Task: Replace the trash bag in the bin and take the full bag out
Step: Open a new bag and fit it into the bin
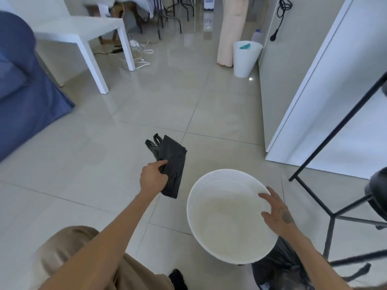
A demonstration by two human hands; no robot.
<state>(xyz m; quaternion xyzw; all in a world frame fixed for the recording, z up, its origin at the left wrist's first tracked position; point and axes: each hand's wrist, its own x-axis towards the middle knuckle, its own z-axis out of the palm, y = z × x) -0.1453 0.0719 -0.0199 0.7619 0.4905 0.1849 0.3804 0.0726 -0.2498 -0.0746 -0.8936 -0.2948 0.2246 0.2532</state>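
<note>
We record a floor (109,155) of large glossy beige tiles with thin grout lines, reflecting light. At far left stands a sofa (23,80) under a blue fabric cover, and beside it a white worktop (83,32) on square legs, with white cables (138,53) lying loose beneath. The left hand (153,177) has its grip clenched on a folded black trash bag (171,164), thin matte plastic with its handle loops pointing away, held above the floor. Just right of it sits the white bin (228,214), round, smooth plastic, unlined inside. The right hand (276,212) rests on the bin's right rim, fingers spread, grip released. Below that arm lies a full black bag (276,266), crinkled, touching the bin. Further back, a second white bin (246,58) stands beside a pale rolled object (230,32). At right we note a white door panel (326,91) and a black metal frame (335,130). No legible writing.
</note>
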